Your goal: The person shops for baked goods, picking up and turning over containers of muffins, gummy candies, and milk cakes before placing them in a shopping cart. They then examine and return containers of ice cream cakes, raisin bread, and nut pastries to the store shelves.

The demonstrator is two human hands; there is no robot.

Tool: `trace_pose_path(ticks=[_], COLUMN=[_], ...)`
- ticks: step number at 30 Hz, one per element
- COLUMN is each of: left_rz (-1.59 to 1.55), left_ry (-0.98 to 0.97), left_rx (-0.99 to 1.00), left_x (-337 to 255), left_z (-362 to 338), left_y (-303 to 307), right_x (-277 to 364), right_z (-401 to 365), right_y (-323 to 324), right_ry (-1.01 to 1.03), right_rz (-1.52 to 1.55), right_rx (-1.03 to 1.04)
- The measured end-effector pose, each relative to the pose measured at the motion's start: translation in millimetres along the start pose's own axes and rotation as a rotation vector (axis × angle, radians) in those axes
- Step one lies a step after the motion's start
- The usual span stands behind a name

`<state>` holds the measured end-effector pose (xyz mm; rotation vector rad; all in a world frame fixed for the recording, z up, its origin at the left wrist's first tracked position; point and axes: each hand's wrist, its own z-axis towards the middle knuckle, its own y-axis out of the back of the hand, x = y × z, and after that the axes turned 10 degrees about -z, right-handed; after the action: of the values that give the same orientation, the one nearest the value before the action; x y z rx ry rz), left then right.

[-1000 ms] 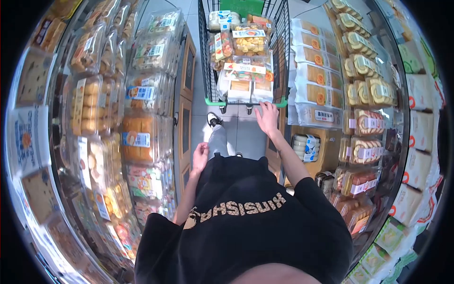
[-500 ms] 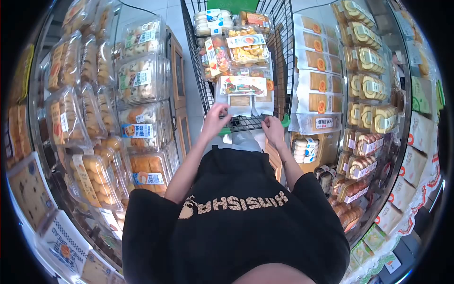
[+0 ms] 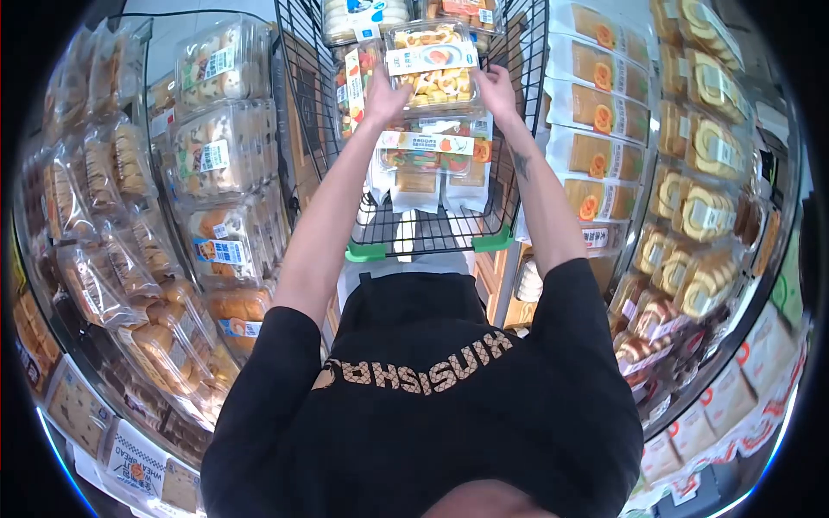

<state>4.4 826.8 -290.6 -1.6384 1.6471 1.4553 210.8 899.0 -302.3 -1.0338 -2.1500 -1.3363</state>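
Observation:
A clear plastic box of yellow pastries (image 3: 436,85) with a white and blue label sits in the shopping cart (image 3: 397,237). My left hand (image 3: 386,97) grips the box's left side, thumb toward its front corner. On the opposite side, the curled fingers of my right hand (image 3: 496,89) hold the right edge. Just nearer to me is a clear box of colourful sweets (image 3: 423,155) with a white band, lying over packaged brown cakes (image 3: 417,192). Another colourful box (image 3: 352,82) stands left of my left hand.
Further forward in the cart are a box of white buns (image 3: 367,19) and an orange-labelled box (image 3: 462,10). Bread display shelves flank the cart closely: boxed buns (image 3: 216,155) on the left, wrapped cakes (image 3: 596,112) and swiss rolls (image 3: 712,151) on the right.
Both hands have moved forward from near the cart's close edge to the sides of the yellow pastry box and taken hold of it. The camera view has shifted.

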Motion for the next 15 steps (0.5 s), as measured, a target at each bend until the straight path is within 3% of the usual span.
trace_pose_path(ticks=[5, 7, 11, 14, 15], left_rz=[-0.068, -0.321, -0.442, -0.375, -0.333], left_ry=[0.207, 0.383, 0.318, 0.219, 0.277], left_rx=[-0.013, -0.019, -0.124, -0.132, -0.170], left_x=[-14, -20, -1, -20, -30], left_z=[25, 26, 30, 0, -17], left_y=[-11, -15, -22, -11, -11], right_x=[9, 19, 15, 8, 4], right_z=[33, 27, 18, -22, -39], right_y=[-18, -13, -10, -3, -2], right_ry=[-0.079, -0.097, -0.161, -0.163, -0.175], right_rz=[0.176, 0.184, 0.274, 0.396, 0.472], right_rx=[0.299, 0.339, 0.440, 0.435, 0.400])
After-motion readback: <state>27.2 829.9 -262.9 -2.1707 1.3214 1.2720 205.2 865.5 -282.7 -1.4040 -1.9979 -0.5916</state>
